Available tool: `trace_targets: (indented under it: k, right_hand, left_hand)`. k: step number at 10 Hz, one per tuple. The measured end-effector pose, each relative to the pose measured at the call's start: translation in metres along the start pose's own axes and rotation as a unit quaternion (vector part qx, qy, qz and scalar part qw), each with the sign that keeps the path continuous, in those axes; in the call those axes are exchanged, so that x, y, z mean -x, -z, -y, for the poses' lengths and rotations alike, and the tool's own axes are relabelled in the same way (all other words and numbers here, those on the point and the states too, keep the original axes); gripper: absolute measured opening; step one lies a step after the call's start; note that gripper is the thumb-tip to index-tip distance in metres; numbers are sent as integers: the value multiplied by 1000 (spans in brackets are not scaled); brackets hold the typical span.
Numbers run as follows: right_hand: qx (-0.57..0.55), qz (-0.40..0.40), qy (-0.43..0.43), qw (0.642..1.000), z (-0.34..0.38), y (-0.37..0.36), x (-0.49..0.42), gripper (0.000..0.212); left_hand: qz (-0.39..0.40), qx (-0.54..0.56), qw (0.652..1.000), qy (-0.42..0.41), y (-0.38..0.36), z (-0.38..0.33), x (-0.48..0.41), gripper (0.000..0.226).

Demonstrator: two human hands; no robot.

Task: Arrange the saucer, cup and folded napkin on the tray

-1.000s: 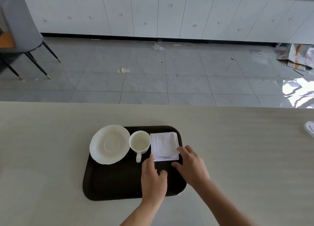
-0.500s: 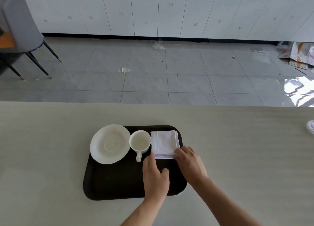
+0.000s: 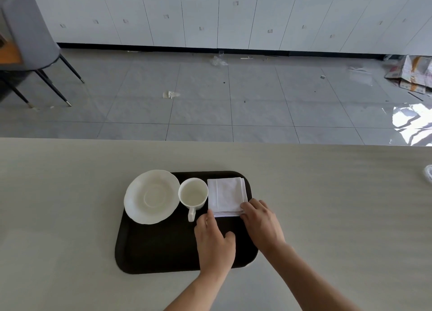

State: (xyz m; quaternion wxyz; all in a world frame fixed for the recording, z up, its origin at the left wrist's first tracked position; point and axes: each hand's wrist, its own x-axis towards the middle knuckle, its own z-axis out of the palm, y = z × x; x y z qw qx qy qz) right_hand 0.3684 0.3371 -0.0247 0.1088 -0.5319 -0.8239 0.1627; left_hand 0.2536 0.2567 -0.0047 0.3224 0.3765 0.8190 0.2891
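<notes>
A dark tray (image 3: 159, 247) lies on the pale table. A white saucer (image 3: 152, 196) rests on its far left corner, overhanging the rim. To the right of the saucer stands an empty white cup (image 3: 193, 193), handle toward me. A folded white napkin (image 3: 226, 195) lies flat in the far right corner, beside the cup. My left hand (image 3: 214, 243) rests on the tray with its fingertips touching the napkin's near left corner. My right hand (image 3: 263, 221) has its fingers curled on the near right corner.
The table (image 3: 70, 193) stretches wide on both sides of the tray. A small white object (image 3: 429, 176) sits at its right edge. Beyond the far edge are a tiled floor, a grey chair (image 3: 30, 37), white cabinets and cardboard (image 3: 413, 76).
The napkin has slid a little toward the tray's far right corner and squared up. Both hands followed it forward, staying at its near corners.
</notes>
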Motion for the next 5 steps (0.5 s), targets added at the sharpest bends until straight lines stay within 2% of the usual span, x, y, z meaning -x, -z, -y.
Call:
trace_targets:
  k: [2,3,5]
  right_hand:
    - [-2,22,-5,1000,1,2,0,3]
    - [0,21,-18,1000,2,8,3,9]
    - [-4,-11,-41,999,5,23,18,12]
  left_hand:
    - [-2,-14,1000,5,2,-1,0,71]
    - [12,-8,1000,3,5,0,3,72]
    - [4,-2,998,-56,20,6,28,66]
